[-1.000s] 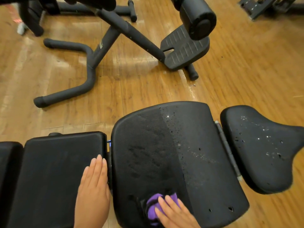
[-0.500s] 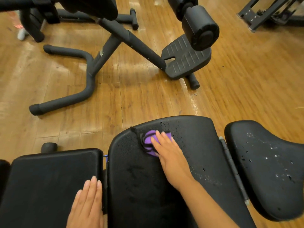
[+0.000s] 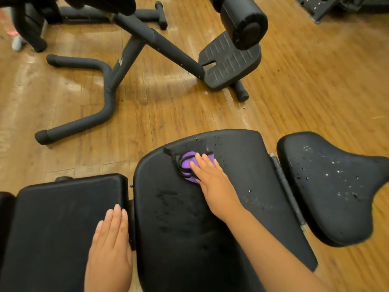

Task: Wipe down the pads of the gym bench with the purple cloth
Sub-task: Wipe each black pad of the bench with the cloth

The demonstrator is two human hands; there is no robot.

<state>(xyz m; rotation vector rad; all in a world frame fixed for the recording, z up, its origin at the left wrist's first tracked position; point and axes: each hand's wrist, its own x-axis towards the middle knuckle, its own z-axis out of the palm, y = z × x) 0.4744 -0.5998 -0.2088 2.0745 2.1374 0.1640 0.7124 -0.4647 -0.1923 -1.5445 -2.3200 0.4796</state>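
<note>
The gym bench has three black pads in a row. My right hand (image 3: pixel 212 182) presses the purple cloth (image 3: pixel 186 163) flat onto the far part of the middle pad (image 3: pixel 179 218); the cloth has a black edge and shows beyond my fingers. Water droplets remain on the middle pad's right side and across the saddle-shaped right pad (image 3: pixel 332 186). My left hand (image 3: pixel 110 247) lies flat, fingers together, on the right edge of the left pad (image 3: pixel 56 224), holding nothing.
Another black exercise machine stands on the wooden floor beyond the bench, with a curved floor bar (image 3: pixel 84 121), a ribbed footplate (image 3: pixel 229 60) and a foam roller (image 3: pixel 244 22). More equipment frame (image 3: pixel 328 7) sits at the top right.
My right hand slid the cloth from the near edge of the middle pad up to its far edge, and has held there for the last half second. My left hand stayed on the left pad.
</note>
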